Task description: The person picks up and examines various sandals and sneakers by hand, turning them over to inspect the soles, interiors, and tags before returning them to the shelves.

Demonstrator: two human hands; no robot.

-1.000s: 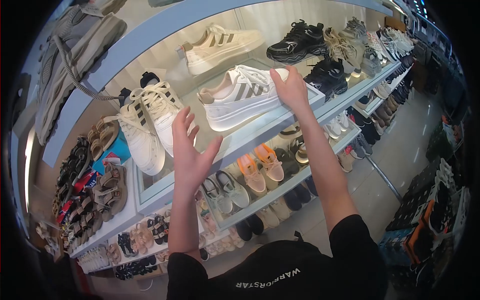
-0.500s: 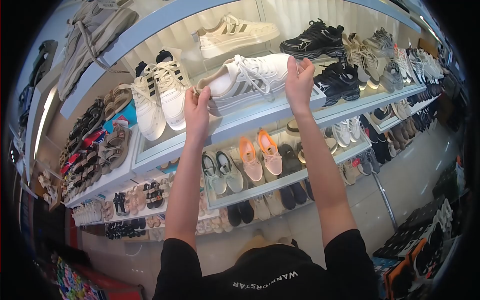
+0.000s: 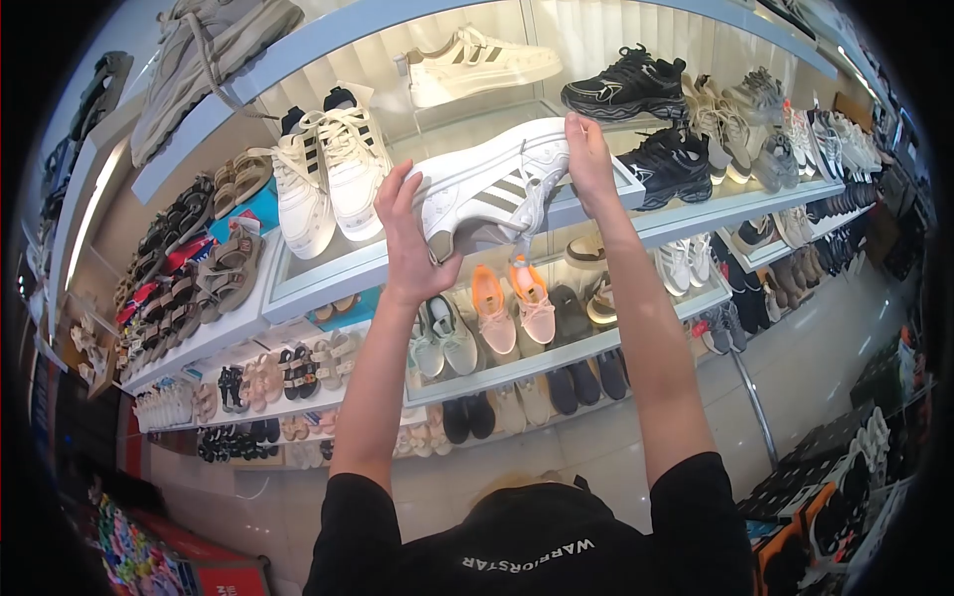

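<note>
A white sneaker point(image 3: 475, 191) with grey stripes and white laces is tipped over in front of me, its sole edge up and its opening facing down. My right hand point(image 3: 590, 159) grips it by the toe. At the heel, my left hand point(image 3: 415, 233) is curved around the shoe, thumb below and fingers above. The sneaker is held over the front edge of a glass-topped display shelf point(image 3: 328, 278). Left of it stands a pair of white sneakers with black stripes point(image 3: 348, 164), and black sneakers point(image 3: 668, 164) sit to the right.
A cream sneaker point(image 3: 484, 70) is propped up behind. Below, another shelf holds pink-and-orange shoes point(image 3: 515, 310) and grey-green ones point(image 3: 444, 336). Brown sandals point(image 3: 231, 273) line the left shelf. Stacked shoe boxes point(image 3: 810, 467) stand at the lower right.
The sneaker has been rolled over from upright, so its sole edge now faces up and its laces hang down. My left hand has shifted its hold around the heel.
</note>
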